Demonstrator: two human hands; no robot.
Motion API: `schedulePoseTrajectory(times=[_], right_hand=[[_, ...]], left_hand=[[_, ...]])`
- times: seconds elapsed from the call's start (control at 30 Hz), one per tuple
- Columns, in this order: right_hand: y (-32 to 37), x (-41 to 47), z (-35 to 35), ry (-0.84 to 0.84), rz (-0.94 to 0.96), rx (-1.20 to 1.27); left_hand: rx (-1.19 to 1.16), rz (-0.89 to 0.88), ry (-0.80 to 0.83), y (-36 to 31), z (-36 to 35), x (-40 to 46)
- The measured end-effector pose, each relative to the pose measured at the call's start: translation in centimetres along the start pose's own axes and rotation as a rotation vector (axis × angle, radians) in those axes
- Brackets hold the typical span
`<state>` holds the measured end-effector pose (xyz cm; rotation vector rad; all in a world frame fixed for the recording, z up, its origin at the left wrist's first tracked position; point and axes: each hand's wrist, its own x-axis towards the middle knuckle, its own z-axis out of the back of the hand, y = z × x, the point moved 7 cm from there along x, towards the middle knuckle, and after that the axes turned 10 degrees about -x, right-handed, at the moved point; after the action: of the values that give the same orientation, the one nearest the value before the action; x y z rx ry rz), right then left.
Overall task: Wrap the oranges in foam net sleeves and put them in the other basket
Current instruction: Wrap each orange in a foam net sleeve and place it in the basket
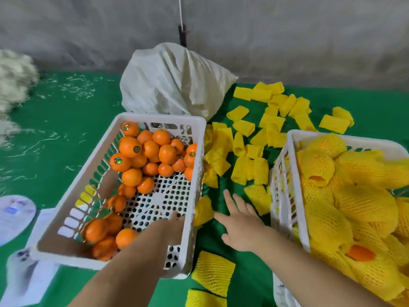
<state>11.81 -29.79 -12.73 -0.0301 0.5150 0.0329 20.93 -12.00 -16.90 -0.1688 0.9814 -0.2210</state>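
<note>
A green mat [66, 120] carries everything. On it, a white basket [159, 118] sits left and a second white basket [287, 156] right, with loose yellow foam sleeves [243, 127] scattered between and beyond them. A white sack [174, 80] slumps far centre.

Passage: strip of green mat [250, 273] between the left basket [197, 165] and the right basket [285, 173], open at the near end beside the right hand [240, 227]. Obstructions: loose foam net sleeves [243, 151] crowd the far half of the strip; two more lie at its near edge. White sack [174, 83] blocks the far end. Left basket interior: oranges [143, 156] fill the far and left parts; perforated floor bare near right, where the left hand [172, 222] reaches in.
</note>
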Motion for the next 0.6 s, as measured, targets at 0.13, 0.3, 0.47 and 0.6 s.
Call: schedulePoseTrajectory(times=[0.13, 0.3, 0.47, 0.6], right_hand=[[4.1, 2.8, -3.3, 0.205, 0.179, -0.095], [4.0, 5.1, -4.5, 0.139, 0.179, 0.124], [2.9, 6.0, -2.5, -0.138, 0.006, 0.352], [1.0, 5.7, 0.9, -0.392, -0.057, 0.405]], left_hand=[[0.070, 0.010, -0.037, 0.2, -0.8, 0.9], [0.102, -0.052, -0.493, 1.1, 5.3, 4.2], [0.255, 0.069, -0.534, 4.9, 9.1, 7.0], [0.564, 0.117, -0.564, 5.7, 8.6, 8.2]])
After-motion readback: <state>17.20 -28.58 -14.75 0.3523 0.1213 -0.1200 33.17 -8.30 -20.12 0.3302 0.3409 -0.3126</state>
